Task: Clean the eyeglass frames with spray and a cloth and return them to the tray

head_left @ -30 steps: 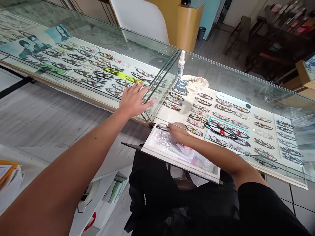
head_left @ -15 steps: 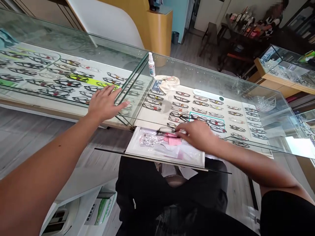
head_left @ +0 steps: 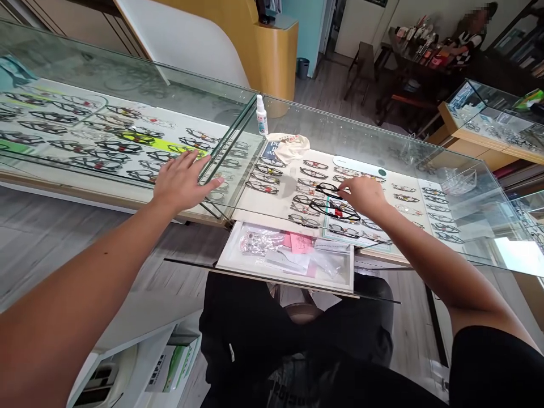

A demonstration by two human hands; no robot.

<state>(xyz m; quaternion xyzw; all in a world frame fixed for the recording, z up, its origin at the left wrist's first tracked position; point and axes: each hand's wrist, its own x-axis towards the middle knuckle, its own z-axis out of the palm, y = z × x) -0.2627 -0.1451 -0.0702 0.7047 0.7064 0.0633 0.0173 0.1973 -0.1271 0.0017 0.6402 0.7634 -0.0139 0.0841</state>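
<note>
My left hand (head_left: pixel 182 180) lies with fingers spread on the glass top of the display case, by the joint between two glass sections. My right hand (head_left: pixel 363 195) pinches dark-framed eyeglasses (head_left: pixel 329 189) over the right section of the case. Below them, a larger black pair of eyeglasses (head_left: pixel 336 211) with a red tag shows above a teal-edged card (head_left: pixel 326 229). Rows of other eyeglasses (head_left: pixel 313 164) lie around on the white base. A pulled-out drawer (head_left: pixel 349 277) in front of my lap holds plastic bags and pink paper (head_left: pixel 301 242).
A white spray bottle (head_left: pixel 262 116) stands upright by the glass joint, close to a cream cloth (head_left: pixel 293 147). Glass edges run along the case. A dark strip (head_left: pixel 382 298) juts out by the drawer front. Another person (head_left: pixel 470 37) sits at a far table.
My right hand has moved up and to the right with the eyeglasses, from above the drawer to above the rows of frames. My left hand stays in place.
</note>
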